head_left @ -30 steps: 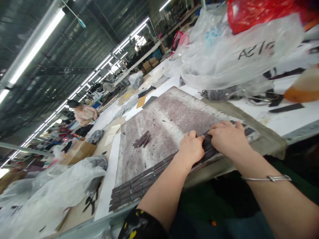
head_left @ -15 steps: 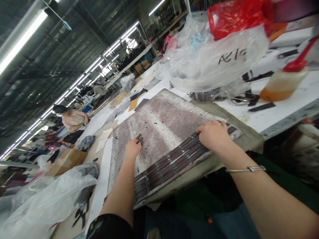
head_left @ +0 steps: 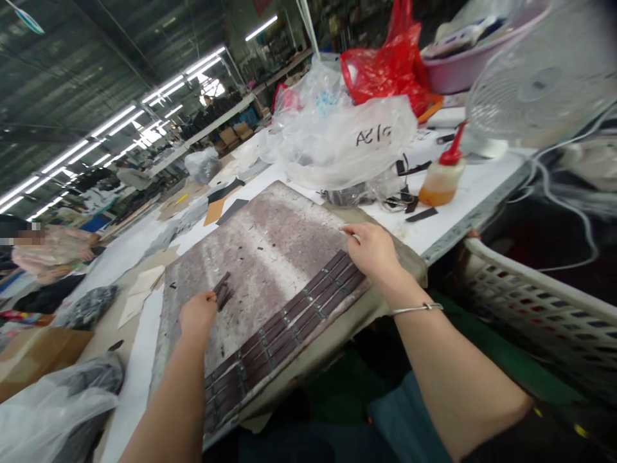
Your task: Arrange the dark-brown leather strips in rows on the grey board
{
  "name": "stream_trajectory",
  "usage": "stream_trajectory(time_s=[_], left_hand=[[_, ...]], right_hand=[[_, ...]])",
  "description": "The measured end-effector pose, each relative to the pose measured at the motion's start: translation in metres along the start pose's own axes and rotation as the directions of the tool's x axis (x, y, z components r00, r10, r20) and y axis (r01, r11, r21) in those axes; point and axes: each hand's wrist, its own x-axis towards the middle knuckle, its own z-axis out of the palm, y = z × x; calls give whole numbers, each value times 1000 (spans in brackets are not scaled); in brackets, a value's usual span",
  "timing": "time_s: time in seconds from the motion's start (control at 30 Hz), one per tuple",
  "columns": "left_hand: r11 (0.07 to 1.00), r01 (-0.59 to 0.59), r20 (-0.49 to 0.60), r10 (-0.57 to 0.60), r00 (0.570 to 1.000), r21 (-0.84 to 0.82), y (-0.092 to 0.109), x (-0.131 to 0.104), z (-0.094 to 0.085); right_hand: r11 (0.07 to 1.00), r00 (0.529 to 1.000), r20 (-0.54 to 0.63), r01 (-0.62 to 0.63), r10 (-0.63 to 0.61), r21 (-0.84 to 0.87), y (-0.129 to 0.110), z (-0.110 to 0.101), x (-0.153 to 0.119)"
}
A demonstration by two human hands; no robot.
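A speckled, worn board (head_left: pixel 255 231) lies in front of me on the table. Along its near edge, rows of dark brown strips (head_left: pixel 277 337) sit side by side, with lighter bands crossing them. My left hand (head_left: pixel 198 315) is closed on a small bunch of short dark strips (head_left: pixel 222 292), over the left part of the board. At the far right end of the rows is my right hand (head_left: pixel 373 251), thumb and fingers pinched together. Whatever is between those fingertips is too small to make out. A bracelet (head_left: pixel 417 310) circles the right wrist.
Beyond the board stand a red-capped glue bottle (head_left: pixel 441 177), clear plastic bags (head_left: pixel 337 145), a red bag (head_left: pixel 385 64) and a fan (head_left: pixel 535 87). A white plastic basket (head_left: pixel 540 302) is at the right. Another person (head_left: pixel 53 247) works at the far left.
My view has swung right, bringing the fan and basket into sight. The right hand has come off the strip rows into a pinch. More of the left hand's strips show.
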Motion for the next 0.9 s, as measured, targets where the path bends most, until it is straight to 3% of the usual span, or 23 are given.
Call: stream_trajectory(time_s=[0.23,0.4,0.5,0.57,0.63,0.7,0.8,0.9], left_hand=[[964,76,162,-35,986,-255,12,1,-2],[896,182,59,-173,983,-405,11,2,5],[828,157,-2,-188,982,-538,29,-8,7],[718,93,30,-100,995,-690,53,-22,7],[520,41,102,90,991,-853,85,-41,4],[372,41,167,312,935,-927,120,-60,1],[365,36,230,503,833,-930,168,-84,-2],[353,19,225,552,803,-936,202,-95,3]], right_hand=[[1000,995,90,30,-31,7,-3,5,-2],[998,993,105,58,-59,7,-4,11,-3],[998,995,85,40,-44,48,-5,12,-3],[990,997,72,0,-10,140,-8,13,-3],[951,994,105,-53,21,306,-12,14,-3],[867,982,187,-101,9,488,-16,15,-4],[758,962,263,-122,-68,641,-17,16,-5],[745,958,279,-135,-70,653,-11,13,-3]])
